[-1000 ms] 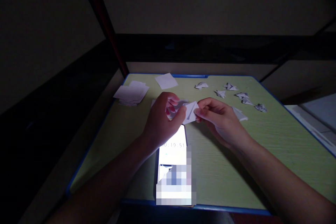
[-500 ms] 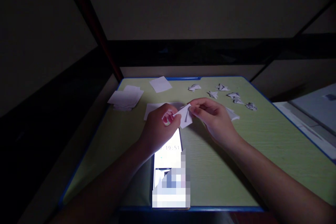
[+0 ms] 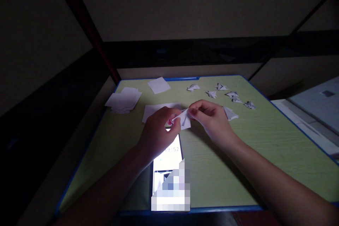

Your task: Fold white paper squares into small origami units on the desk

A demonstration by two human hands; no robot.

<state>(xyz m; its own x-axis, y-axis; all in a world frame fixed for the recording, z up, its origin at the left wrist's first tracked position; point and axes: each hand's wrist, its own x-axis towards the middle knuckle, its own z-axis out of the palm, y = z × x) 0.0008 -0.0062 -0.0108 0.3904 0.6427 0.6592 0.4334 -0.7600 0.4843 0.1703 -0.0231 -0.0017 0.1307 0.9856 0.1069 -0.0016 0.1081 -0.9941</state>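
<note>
Between both hands, above the middle of the table, is a small folded white paper (image 3: 185,122) with creases and a flap showing. My left hand (image 3: 159,129) pinches its left edge between thumb and curled fingers. At the paper's upper right, my right hand (image 3: 212,118) grips it with thumb and forefinger. Beneath the left hand a phone (image 3: 168,159) with a bright screen lies on the table, its timer digits partly covered. A flat white sheet (image 3: 155,109) lies behind the left hand, and a folded paper piece (image 3: 231,113) is just beyond the right hand.
A stack of white paper (image 3: 124,100) sits at the back left of the green table (image 3: 254,162), with a single square sheet (image 3: 159,85) nearby. Several small folded paper figures (image 3: 220,87) lie at the back right. Beyond the right edge is a pale box-like object (image 3: 315,109).
The folded paper has turned and tilted slightly in my fingers, and my left fingers have closed in more around it. The whole view has shifted a little.
</note>
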